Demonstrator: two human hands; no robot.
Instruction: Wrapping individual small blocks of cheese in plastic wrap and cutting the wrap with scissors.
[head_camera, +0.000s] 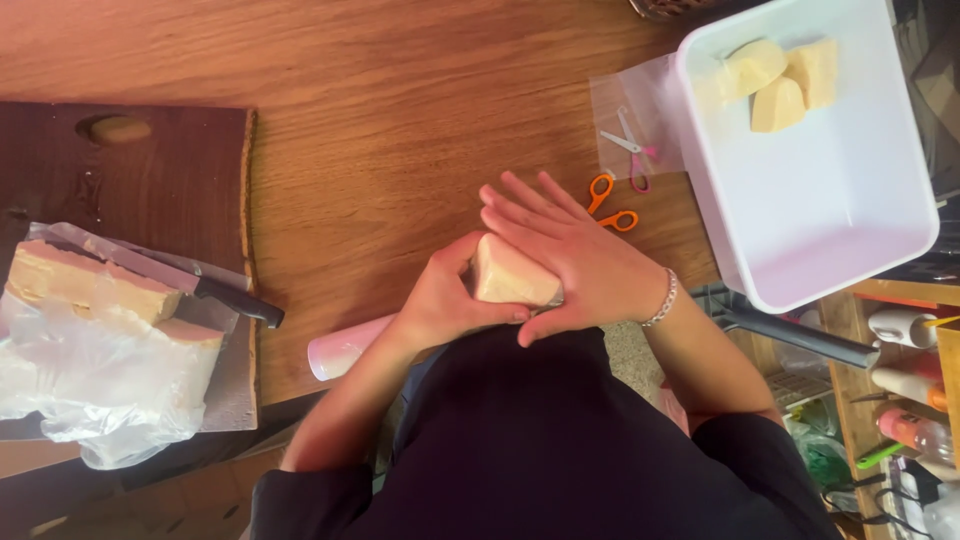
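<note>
Head view: left hand (445, 300) grips pale cheese wedge (512, 275) at the wooden surface (400, 130) edge; right hand (565, 255) lies flat over it, fingers spread. Judgement: press evenly, steady the wedge, smooth any wrap outward.

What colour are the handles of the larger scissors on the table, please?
Orange, on the larger scissors, seen in the head view.
</note>
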